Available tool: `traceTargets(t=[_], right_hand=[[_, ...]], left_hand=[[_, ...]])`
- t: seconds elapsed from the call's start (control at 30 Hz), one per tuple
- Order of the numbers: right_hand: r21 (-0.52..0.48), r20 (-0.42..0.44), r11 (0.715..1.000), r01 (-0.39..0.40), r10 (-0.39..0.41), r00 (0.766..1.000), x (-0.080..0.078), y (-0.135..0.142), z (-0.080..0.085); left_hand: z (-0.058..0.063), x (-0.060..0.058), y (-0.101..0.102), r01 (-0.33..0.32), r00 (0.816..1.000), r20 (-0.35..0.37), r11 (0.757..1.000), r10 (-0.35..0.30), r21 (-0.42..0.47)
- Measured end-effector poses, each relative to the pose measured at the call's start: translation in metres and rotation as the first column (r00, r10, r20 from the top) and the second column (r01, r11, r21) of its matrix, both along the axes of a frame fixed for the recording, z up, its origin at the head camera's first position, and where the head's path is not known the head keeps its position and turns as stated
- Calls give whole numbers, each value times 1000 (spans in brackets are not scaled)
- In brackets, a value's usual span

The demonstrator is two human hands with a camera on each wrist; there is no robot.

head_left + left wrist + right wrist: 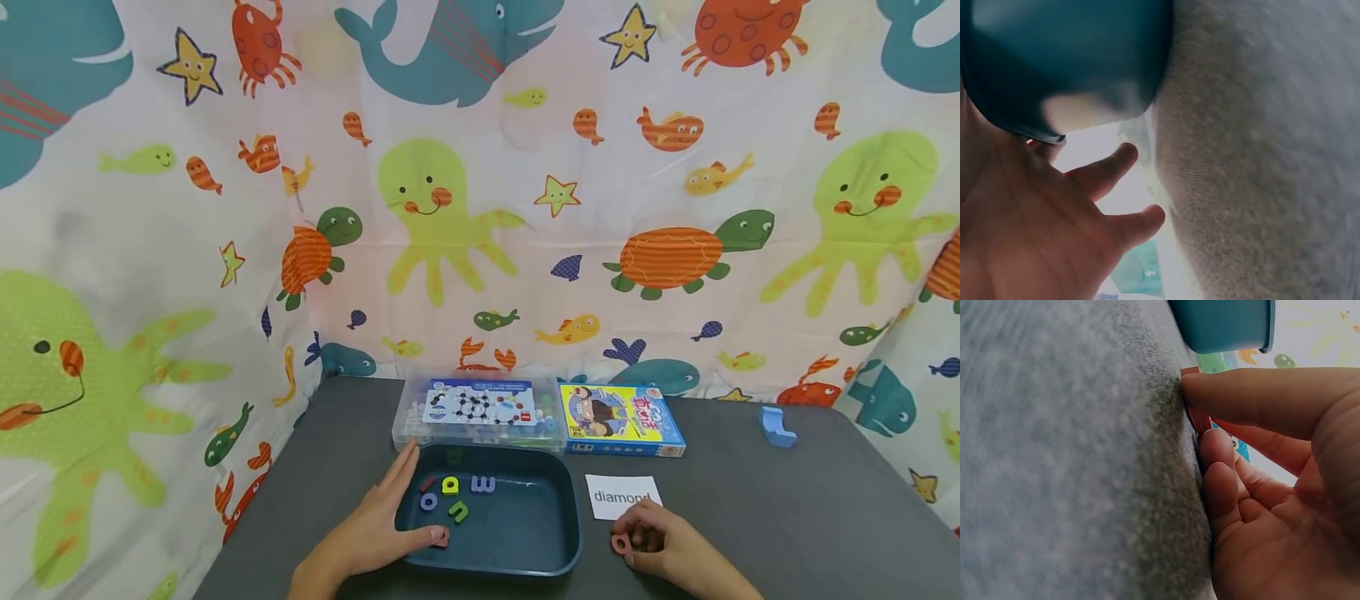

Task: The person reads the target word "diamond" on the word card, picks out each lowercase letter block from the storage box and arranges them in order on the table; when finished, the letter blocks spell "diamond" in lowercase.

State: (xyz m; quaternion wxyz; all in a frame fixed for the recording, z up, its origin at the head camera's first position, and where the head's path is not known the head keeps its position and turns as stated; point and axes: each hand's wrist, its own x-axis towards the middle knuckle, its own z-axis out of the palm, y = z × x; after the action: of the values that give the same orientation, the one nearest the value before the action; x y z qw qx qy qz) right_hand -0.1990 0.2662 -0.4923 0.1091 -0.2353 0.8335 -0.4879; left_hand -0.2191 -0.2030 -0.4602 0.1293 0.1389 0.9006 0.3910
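Observation:
My right hand (667, 546) pinches a red letter piece (619, 544) with a round hole, low on the table just below a white card (622, 497) printed "diamond". In the right wrist view, the thumb and fingers close on the edge of that red letter (1199, 417). My left hand (375, 521) rests against the left side of a dark blue tray (525, 569), fingers straight along its outside and thumb over the rim. Beside the thumb tip lies another red letter (442, 538). Inside the tray are a yellow letter (450, 486), a purple m-shaped letter (483, 484), a purple ring-shaped letter (428, 502) and a green letter (458, 512).
Behind the tray stands a clear plastic case (480, 408) with a molecule picture. A yellow and blue box (622, 421) adjoins it on the right. Farther right sits a light blue curved piece (777, 427). A sea-animal curtain (487, 217) surrounds the dark table.

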Motion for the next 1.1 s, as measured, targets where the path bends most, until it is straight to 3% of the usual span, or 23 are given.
traceTargets(t=[0.13, 0.4, 0.6, 0.83, 1.1], right_hand=[[25, 1, 1000, -18, 18, 1000, -1, 3, -2], [16, 154, 1000, 8, -10, 988, -6, 5, -3], [27, 177, 1000, 3, -8, 984, -7, 6, -3], [33, 223, 999, 38, -44, 974, 2, 5, -2], [40, 111, 999, 35, -39, 993, 1, -3, 6]], left_hand=[[-2, 2, -1, -35, 999, 22, 999, 34, 26], [-2, 1, -1, -28, 999, 31, 992, 25, 119], [-5, 6, 6, -89, 995, 53, 995, 86, 51], [-7, 11, 13, -78, 995, 63, 995, 74, 67], [-5, 11, 10, -79, 997, 33, 993, 76, 93]])
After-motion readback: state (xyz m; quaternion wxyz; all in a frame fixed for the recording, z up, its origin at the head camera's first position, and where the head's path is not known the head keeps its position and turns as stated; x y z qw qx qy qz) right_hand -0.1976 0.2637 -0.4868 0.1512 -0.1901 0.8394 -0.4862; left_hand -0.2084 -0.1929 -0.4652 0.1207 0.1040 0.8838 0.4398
